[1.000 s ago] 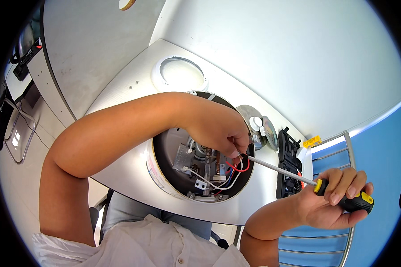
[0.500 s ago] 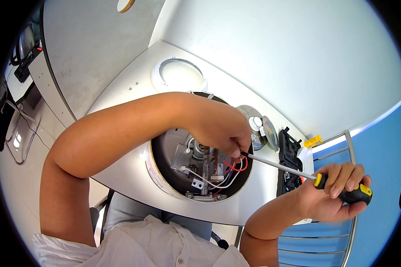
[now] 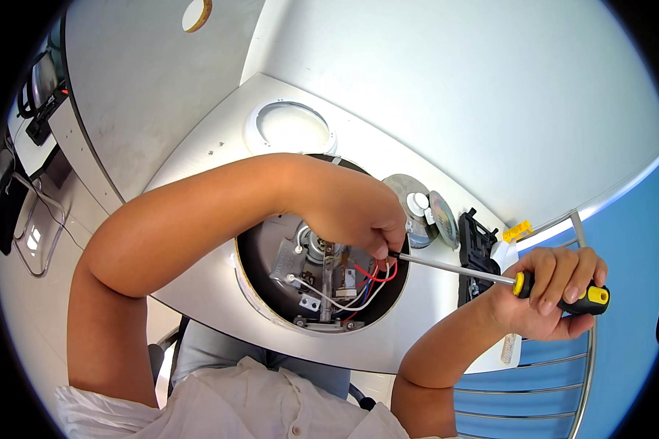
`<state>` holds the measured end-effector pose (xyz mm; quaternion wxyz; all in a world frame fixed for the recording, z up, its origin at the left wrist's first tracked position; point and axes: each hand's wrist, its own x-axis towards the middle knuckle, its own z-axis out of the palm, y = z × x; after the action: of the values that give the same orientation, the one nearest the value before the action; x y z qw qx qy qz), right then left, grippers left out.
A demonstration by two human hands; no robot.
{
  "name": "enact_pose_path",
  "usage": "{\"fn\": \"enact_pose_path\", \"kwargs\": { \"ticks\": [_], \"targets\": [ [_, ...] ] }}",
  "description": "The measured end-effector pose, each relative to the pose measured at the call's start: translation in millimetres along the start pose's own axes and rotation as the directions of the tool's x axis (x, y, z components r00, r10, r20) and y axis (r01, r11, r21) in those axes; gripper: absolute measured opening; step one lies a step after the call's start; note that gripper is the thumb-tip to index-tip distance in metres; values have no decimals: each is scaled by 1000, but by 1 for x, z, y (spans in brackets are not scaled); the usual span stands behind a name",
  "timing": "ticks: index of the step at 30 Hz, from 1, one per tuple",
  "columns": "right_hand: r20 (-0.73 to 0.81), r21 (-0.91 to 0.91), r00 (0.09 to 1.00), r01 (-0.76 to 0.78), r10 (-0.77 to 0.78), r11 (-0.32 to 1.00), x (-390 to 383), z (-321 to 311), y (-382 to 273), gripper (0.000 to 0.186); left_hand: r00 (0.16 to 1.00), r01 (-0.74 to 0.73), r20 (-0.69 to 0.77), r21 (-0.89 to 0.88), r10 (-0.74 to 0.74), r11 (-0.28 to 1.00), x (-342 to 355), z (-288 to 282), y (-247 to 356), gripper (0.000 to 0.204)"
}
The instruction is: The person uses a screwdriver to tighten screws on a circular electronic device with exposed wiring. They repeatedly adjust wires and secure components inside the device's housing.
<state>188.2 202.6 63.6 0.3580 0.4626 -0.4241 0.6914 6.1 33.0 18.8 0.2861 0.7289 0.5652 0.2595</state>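
A round, open appliance housing (image 3: 243,282), resembling a rice cooker turned bottom up, sits on the white table. Inside it are metal brackets, a white wire (image 3: 328,296) and looped red wires (image 3: 385,276). My left hand (image 3: 366,219) reaches over the housing, thumb and fingers pinched together at its right side. The screwdriver's dark tip meets those fingertips, which hide what they pinch. Out to the right, my right hand (image 3: 553,289) wraps round the black and yellow handle of a long screwdriver (image 3: 454,268). Its shaft slants slightly down from the left hand toward the right one.
Behind the housing lies a white ring-shaped cover (image 3: 252,132). Right of it are a round metal plate (image 3: 401,184), small white round parts (image 3: 417,203) and a shiny disc (image 3: 444,219). A black tool case (image 3: 477,245) and a yellow item (image 3: 518,231) lie near the right edge.
My right hand has moved up a little, so the screwdriver lies flatter, and its grip has turned slightly. The left hand stays pinched at the tip. The whole view has shifted slightly.
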Motion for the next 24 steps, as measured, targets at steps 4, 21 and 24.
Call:
{"fn": "enact_pose_path", "kwargs": {
  "ticks": [4,21,24],
  "targets": [
    [-29,-47,997,70,-72,996,-5,1,4,40,1000,-10,2,5,10,1000,3,4,-2,16],
    [-379,-110,882,256,-278,960,-20,-4,-4,37,919,128,-389,134,-67,983,-55,22,13,24],
    [-328,-109,904,252,-274,962,-21,-2,1,40,908,68,-419,130,-8,989,-56,35,11,18]
  ]
}}
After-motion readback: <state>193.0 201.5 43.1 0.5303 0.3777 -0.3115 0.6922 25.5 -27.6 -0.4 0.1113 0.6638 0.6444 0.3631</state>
